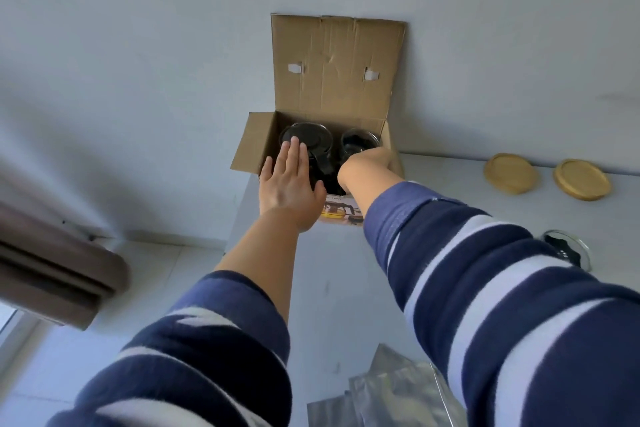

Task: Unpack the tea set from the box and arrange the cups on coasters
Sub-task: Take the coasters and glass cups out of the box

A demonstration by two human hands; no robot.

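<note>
**Both hands at the open box**

At the far edge of the white table [332, 281], against the wall, stands the cardboard box [394, 163] with its lid flap folded up and a side flap hanging out at nine o'clock. Inside it we see a dark-lidded teapot [306, 137] on the nine o'clock side and a glass cup [358, 142] at three o'clock of it, just beside it.

Our left hand [289, 184] lies flat over the teapot, fingers straight and together, fingertips resting on the black lid; it grips nothing. Our right hand [369, 163] reaches down into the box at the cup's near rim. Its fingers are hidden below the wrist, so we cannot tell whether it holds the cup.

At three o'clock of the box, well apart from it, two round wooden coasters [510, 172] lie side by side on the table. At five o'clock, near our right sleeve [485, 288], a second glass cup [568, 248] sits partly hidden. Crumpled silvery wrapping [388, 388] lies at the table's near edge.
</note>
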